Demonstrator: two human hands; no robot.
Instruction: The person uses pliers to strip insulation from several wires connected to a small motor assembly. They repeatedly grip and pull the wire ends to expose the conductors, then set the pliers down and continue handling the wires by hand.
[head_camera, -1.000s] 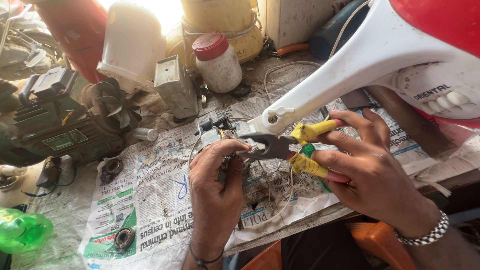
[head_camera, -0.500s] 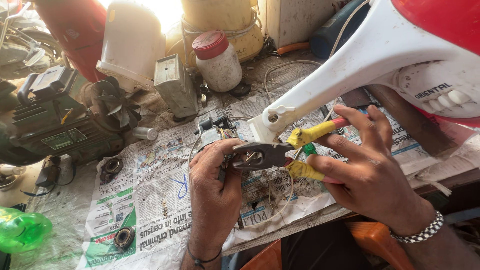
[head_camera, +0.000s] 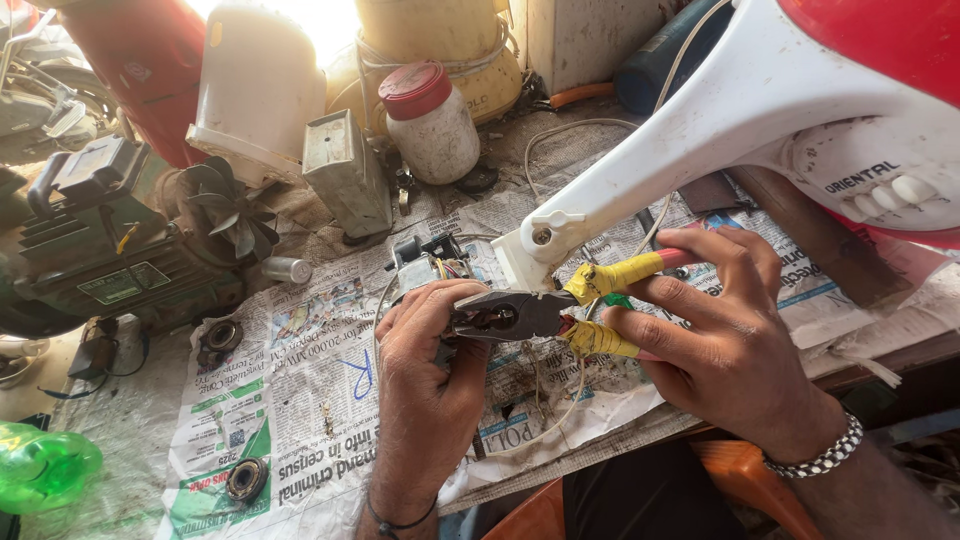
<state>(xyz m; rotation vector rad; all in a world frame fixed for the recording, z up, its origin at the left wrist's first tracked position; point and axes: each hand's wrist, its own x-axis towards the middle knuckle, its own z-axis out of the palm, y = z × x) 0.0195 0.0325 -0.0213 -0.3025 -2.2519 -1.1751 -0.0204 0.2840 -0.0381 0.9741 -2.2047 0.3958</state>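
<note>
The big white fan stand (head_camera: 700, 130) lies tilted across the counter (head_camera: 900, 350), and everything else sits around its lower end. It looks bulky and stiff, plastic shell, probably awkward rather than heavy, so I'd take it by the neck, not the red top. Just below that lower end, the right hand (head_camera: 720, 350) is wrapped shut around the yellow-taped handles of a pair of pliers (head_camera: 520, 315). Solid steel, some weight, and the tape looks grippy enough, so the handles are the spot. The left hand (head_camera: 430, 360), just left of the stand's end, is closed on a small wired part (head_camera: 425, 265), pinching it right where the plier nose meets it. That bit looks light and fiddly, with thin wires that'd bend or snap easy, so hold the body, not the leads. Newspaper (head_camera: 290, 400) lies under it all.
</note>
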